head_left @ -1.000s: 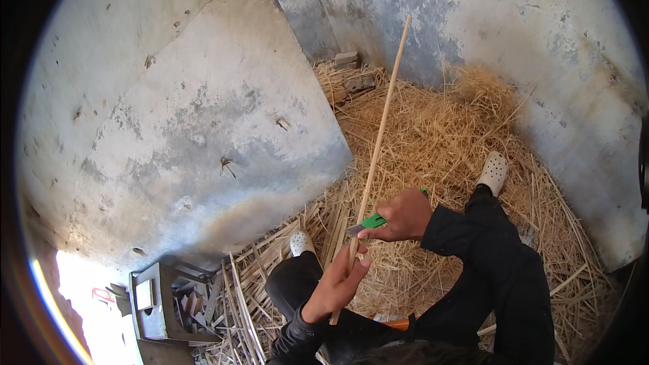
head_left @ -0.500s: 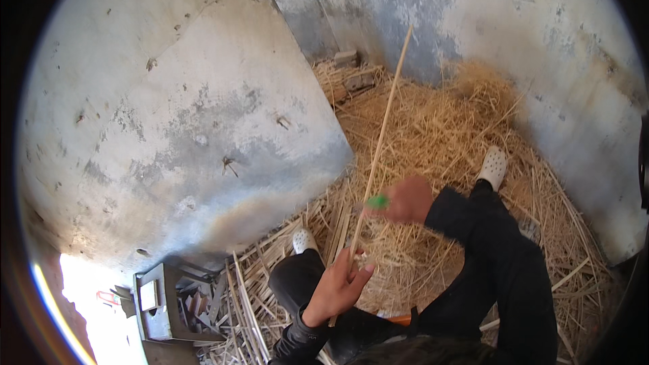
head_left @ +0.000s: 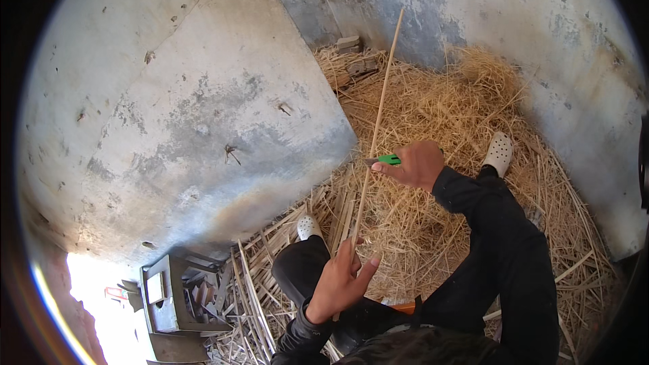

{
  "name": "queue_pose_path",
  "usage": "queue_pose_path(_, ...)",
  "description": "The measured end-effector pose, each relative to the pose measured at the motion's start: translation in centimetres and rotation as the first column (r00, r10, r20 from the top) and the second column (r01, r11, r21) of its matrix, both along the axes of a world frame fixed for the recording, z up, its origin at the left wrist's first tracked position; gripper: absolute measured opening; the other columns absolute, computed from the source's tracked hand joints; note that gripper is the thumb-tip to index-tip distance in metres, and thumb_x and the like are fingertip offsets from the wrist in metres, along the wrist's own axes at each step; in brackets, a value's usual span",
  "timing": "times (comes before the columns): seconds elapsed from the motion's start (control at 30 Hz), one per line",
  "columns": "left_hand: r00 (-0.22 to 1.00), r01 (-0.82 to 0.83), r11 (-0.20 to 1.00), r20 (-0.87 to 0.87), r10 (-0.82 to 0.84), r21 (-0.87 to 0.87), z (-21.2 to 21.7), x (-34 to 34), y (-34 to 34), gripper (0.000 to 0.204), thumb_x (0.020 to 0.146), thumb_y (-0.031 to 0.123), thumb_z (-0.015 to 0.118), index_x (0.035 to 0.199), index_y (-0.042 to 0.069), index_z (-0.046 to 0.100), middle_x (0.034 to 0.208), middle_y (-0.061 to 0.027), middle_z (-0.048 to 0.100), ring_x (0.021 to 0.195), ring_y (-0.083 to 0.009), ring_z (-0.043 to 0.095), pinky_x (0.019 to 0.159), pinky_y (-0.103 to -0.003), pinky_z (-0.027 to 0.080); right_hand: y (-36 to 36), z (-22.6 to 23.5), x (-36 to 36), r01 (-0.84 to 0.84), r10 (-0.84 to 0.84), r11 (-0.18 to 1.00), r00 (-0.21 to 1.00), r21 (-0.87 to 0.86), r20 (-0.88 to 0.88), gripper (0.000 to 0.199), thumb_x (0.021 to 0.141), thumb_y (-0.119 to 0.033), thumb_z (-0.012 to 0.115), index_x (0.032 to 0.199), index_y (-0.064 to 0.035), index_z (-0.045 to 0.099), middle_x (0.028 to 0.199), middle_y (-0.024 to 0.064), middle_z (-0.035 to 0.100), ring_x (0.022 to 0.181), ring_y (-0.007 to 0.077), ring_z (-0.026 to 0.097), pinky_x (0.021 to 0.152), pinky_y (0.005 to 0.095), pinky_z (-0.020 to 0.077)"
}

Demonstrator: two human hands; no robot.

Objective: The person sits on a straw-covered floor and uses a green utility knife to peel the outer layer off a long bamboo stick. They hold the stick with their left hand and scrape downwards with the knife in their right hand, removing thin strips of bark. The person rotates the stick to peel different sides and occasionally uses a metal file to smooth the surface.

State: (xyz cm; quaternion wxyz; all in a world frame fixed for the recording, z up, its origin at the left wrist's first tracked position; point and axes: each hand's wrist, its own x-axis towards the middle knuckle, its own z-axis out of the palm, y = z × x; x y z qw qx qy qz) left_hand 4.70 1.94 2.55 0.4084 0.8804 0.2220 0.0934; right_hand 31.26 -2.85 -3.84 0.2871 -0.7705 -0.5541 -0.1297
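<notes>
A long, thin, pale wooden or cane strip slants up and away from my lap, its far tip in front of the back wall. My left hand grips its lower part, fingers wrapped round it and the thumb apart. My right hand is closed on a green-handled utility knife. The knife's blade points left and meets the strip about midway along its visible length, with my right thumb close to the strip. Whether the blade cuts in or just touches cannot be made out.
Curly shavings heap up at the far corner, and split strips cover the floor at left. A worn wall stands close on the left. A grey wooden stool-like frame lies at lower left. My feet wear white clogs.
My right hand with the knife has moved away from me, further up the strip. My left hand keeps its hold low on the strip.
</notes>
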Motion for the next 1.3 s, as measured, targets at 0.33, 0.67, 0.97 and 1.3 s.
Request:
queue_pose_path(0.33,0.998,-0.022,0.998,-0.055,0.018,-0.06,0.1,-0.3,-0.4,0.047,0.088,0.028,0.068,0.117,-0.004,0.048,0.055,-0.0072,0.039,0.047,-0.0213,0.045,0.047,-0.036,0.034,0.2,-0.8,-0.7,-0.101,0.1,0.994,0.995,0.034,0.02,0.076,0.081,-0.079,0.044,0.044,-0.012,0.048,0.035,0.0036,0.034,0.03,0.0191,0.035,0.032,0.0384,0.0272)
queue_pose_path(0.67,0.998,-0.012,0.998,-0.061,0.008,-0.063,0.3,-1.4,-0.4,0.049,0.088,0.031,0.068,0.119,-0.002,0.048,0.056,-0.002,0.032,0.048,-0.0136,0.036,0.046,-0.031,0.03,-0.6,0.3,-2.2,-0.117,0.116,0.993,0.993,0.013,0.029,0.082,0.082,-0.082,0.035,0.046,-0.0105,0.051,0.035,0.0037,0.032,0.03,0.0186,0.036,0.031,0.0367,0.0275)
queue_pose_path(0.97,0.995,0.007,0.996,-0.099,-0.016,-0.088,0.4,-3.4,-0.9,0.054,0.088,0.03,0.069,0.124,-0.002,0.046,0.054,-0.0011,0.031,0.046,-0.0125,0.033,0.045,-0.03,0.028,-1.3,0.0,-1.6,-0.185,0.184,0.98,0.983,-0.075,-0.018,0.082,0.084,-0.082,0.03,0.044,-0.0106,0.04,0.036,0.0015,0.03,0.03,0.0156,0.033,0.031,0.0351,0.0255)
queue_pose_path(1.3,0.986,-0.04,0.993,-0.165,0.022,-0.108,0.5,-4.9,-2.0,0.053,0.085,0.03,0.072,0.121,0.0,0.049,0.058,0.0029,0.033,0.053,-0.0085,0.036,0.05,-0.027,0.033,-0.7,0.3,-0.3,-0.042,0.042,0.999,0.998,0.012,0.042,0.08,0.085,-0.079,0.034,0.046,-0.0107,0.048,0.036,0.0023,0.028,0.03,0.0169,0.03,0.032,0.0341,0.0248)
